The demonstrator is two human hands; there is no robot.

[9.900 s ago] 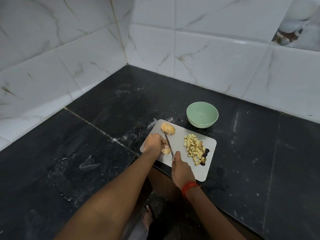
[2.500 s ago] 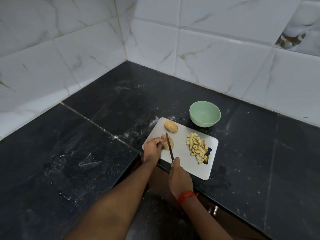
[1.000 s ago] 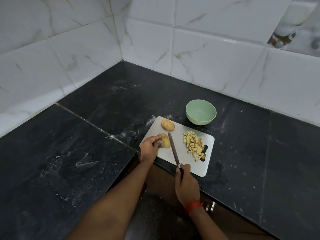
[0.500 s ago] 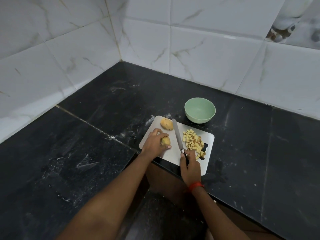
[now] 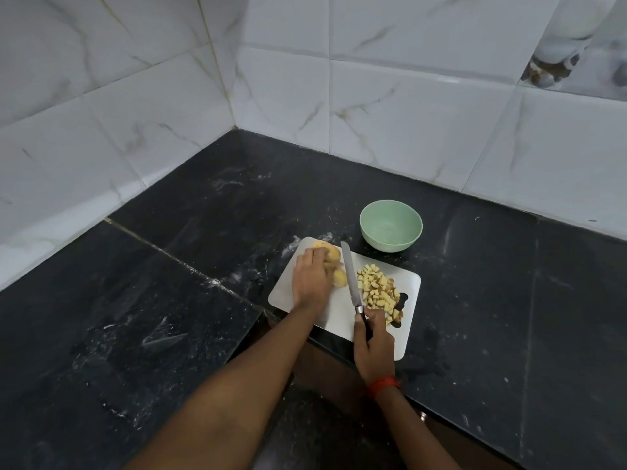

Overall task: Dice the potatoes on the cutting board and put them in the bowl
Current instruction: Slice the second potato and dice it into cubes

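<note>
Potato pieces [image 5: 334,254], two chunks, lie at the 10 o'clock corner of the white cutting board [image 5: 339,313]; the left hand [image 5: 310,283] curls over them, fingers gripping the farther chunk. The right hand [image 5: 373,347], at 6 o'clock, is wrapped round the handle of the knife [image 5: 351,283], blade pointing to 12 o'clock between the chunks and the diced pile [image 5: 378,290] at 3 o'clock. A green bowl [image 5: 390,244] stands on the black counter [image 5: 169,300], just off the board's 1 o'clock edge

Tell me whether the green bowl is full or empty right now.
Empty. The green bowl shows only its bare inside, and the diced potato lies piled on the cutting board beside the knife.
</note>
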